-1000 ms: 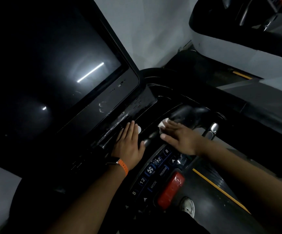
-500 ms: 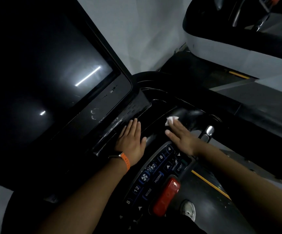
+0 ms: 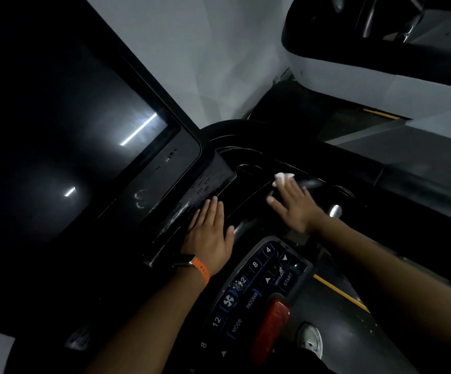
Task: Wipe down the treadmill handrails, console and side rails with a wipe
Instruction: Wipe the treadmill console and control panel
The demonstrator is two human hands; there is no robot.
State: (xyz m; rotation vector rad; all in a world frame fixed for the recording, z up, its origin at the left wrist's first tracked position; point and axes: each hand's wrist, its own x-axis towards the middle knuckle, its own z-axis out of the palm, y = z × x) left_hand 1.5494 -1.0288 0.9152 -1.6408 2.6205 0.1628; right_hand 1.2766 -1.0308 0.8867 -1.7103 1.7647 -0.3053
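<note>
1. Now, the wipe (image 3: pixel 282 178) sits under the far ends of my right hand (image 3: pixel 294 209) fingers. It is a white crumpled wad poking out past them, on the console tray (image 3: pixel 246 171).
2. Right hand: fingers straight and spread, pressing flat on the wipe, not curled round it.
3. Left hand (image 3: pixel 209 233): flat, fingers straight and together, resting on the perforated ledge (image 3: pixel 205 182) just below the screen (image 3: pixel 89 136). It holds nothing I can see. Orange watch strap (image 3: pixel 202 273) on that wrist.
4. Key relation: the wipe lies far-right of the left hand, well apart, so the right is the 1 hand on it. The tray's long axis runs near-left to far-right with a curved rim. My guess is the next stroke follows that line.
5. Button panel (image 3: pixel 256 282) lies near of the 2 hands, between my forearms. It has raised keys, and the red stop key (image 3: pixel 271 325) is nearest. Cannot tell if it is wiped.
6. Materials: the tray is hard glossy black plastic, probably slick. The screen is dark glass with light streaks. Silver grip (image 3: pixel 335 211), probably metal, just right of my right wrist. The wipe is thin and soft, likely to bunch.
</note>
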